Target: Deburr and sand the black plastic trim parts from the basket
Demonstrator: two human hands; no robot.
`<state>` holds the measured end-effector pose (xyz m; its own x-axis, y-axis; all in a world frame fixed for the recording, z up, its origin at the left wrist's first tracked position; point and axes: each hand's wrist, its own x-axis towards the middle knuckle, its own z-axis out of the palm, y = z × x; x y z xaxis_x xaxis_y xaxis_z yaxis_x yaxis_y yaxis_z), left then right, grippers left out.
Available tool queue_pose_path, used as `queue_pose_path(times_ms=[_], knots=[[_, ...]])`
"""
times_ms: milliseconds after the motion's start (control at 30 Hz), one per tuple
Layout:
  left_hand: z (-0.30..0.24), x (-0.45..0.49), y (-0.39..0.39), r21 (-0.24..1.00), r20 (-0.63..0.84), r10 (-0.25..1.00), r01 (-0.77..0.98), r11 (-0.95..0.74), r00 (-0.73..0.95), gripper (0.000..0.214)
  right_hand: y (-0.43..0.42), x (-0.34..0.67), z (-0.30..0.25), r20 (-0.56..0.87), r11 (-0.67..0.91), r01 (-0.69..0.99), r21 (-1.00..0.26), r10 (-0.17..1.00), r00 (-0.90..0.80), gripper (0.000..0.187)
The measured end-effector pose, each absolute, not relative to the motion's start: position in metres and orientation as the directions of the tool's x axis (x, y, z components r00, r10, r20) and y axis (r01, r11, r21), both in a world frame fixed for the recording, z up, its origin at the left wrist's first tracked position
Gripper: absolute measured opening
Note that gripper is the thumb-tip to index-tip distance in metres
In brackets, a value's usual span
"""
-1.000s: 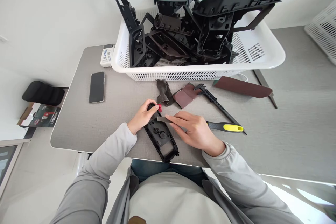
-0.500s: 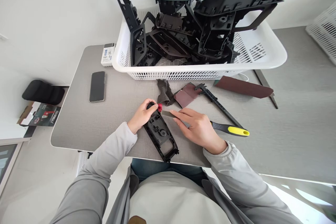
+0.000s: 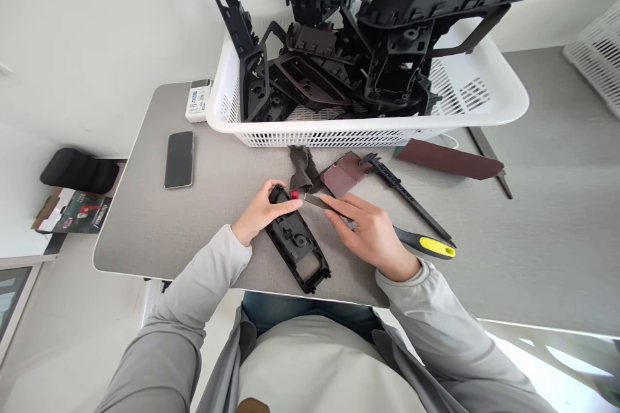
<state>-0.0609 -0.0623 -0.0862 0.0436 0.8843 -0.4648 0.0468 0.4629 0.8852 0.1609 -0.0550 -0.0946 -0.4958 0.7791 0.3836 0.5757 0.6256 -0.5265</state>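
A long black plastic panel [image 3: 298, 246] lies flat near the table's front edge. My left hand [image 3: 261, 211] is closed on the panel's far end, beside a small red piece [image 3: 294, 195]. My right hand [image 3: 371, 232] grips a flat metal file [image 3: 320, 202] with a black and yellow handle [image 3: 429, 246]. The file's tip rests at the panel's far end, next to the red piece.
A white basket [image 3: 504, 100] heaped with several black plastic parts stands at the back. In front of it lie a dark cloth [image 3: 303, 169], sandpaper [image 3: 343, 174], a caliper [image 3: 404, 193] and a brown strip [image 3: 448, 159]. A phone [image 3: 179, 159] lies at the left.
My right hand has pushed the file forward and to the right along the panel's far end. My left hand has kept its hold, with the fingers shifted slightly.
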Motion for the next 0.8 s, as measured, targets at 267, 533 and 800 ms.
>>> queue_pose_path(times_ms=[267,533,800], knots=[[-0.090,-0.067,-0.065,0.935,-0.338,0.934,0.151,0.320,0.117,0.058,-0.053,0.161,-0.096,0.382,0.582,0.531,-0.616,0.810,-0.445,0.029],[-0.090,-0.071,-0.061,0.963,-0.221,0.949,0.206,0.176,0.225,0.029,-0.053,0.162,-0.096,0.377,0.576,0.515,-0.635,0.813,-0.444,0.030],[-0.092,-0.075,-0.059,0.956,-0.249,0.923,0.227,0.186,0.292,0.033,-0.052,0.163,-0.097,0.356,0.559,0.514,-0.651,0.822,-0.443,0.031]])
